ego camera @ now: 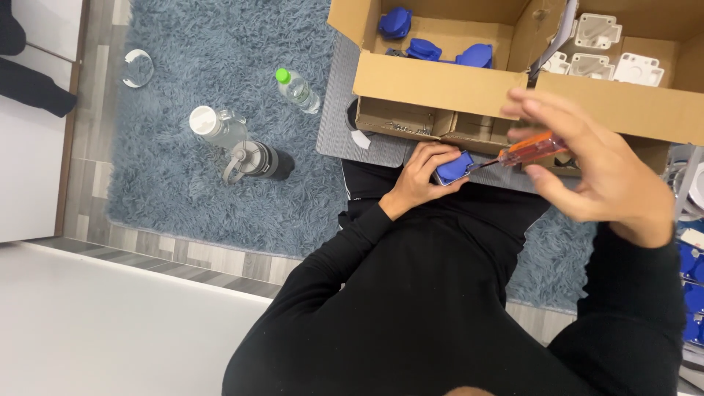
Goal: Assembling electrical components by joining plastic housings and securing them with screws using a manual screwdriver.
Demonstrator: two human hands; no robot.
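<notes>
My left hand [423, 174] grips a small blue plastic part [452, 168] at the near edge of the grey table [339, 110]. My right hand [594, 165] holds an orange-handled screwdriver [529, 149], and its tip touches the blue part. The right hand's fingers are spread around the handle and blurred. Both arms wear black sleeves.
A cardboard box [440, 84] on the table holds several blue parts [425, 50]; the box beside it [631, 106] holds white parts [595, 31]. Three bottles, one with a green cap [297, 89], lie on a shaggy blue rug [198, 183]. More blue parts [691, 282] sit at the right edge.
</notes>
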